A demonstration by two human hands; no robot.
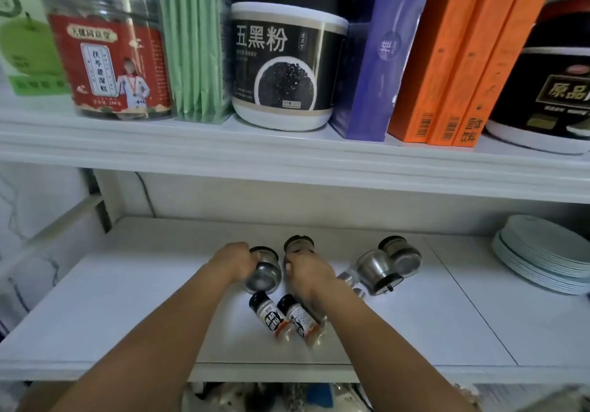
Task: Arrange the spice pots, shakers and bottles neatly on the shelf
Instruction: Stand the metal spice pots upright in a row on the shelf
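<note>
On the white lower shelf (127, 284) my left hand (233, 264) is closed around a steel spice pot (265, 276). My right hand (308, 272) grips a second steel pot (298, 245) just right of the first one. Two small shaker bottles with black caps, one (271, 315) and the other (298, 319), lie side by side in front of my hands. To the right, a steel pot (376, 271) lies on its side with its knob facing me. Another steel pot (400, 253) sits behind it. A small clear bottle (349, 279) is partly hidden by my right wrist.
A stack of pale plates (542, 258) stands at the shelf's right end. The upper shelf (287, 156) holds a red-labelled jar (111, 57), green packets (198, 50), a black-and-white tub (284, 60), a purple box (380, 60) and orange boxes (459, 69).
</note>
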